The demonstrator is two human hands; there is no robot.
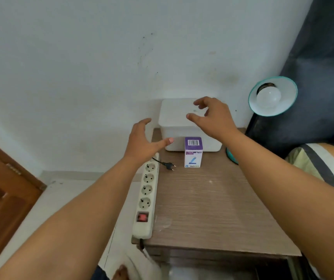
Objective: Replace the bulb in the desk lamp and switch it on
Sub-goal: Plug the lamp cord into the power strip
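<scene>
A round, frosted white bulb (268, 98) was seen sitting in the teal lamp shade (273, 96), up and to the right of the right hand (212, 116). That hand was spread open with curled fingers, and nothing was held. The left hand (143, 142) was spread open and empty too. Just below the right hand, a small purple and white cardboard box (193, 151) was stood on the wood-grain table (212, 199), in front of a smooth white plastic tub (182, 122). Near the left hand, a black plug (169, 165) was left loose beside the cream power strip (147, 195). The smooth bulb could be dropped and broken if gripped badly. The light box could be knocked over by an arm.
</scene>
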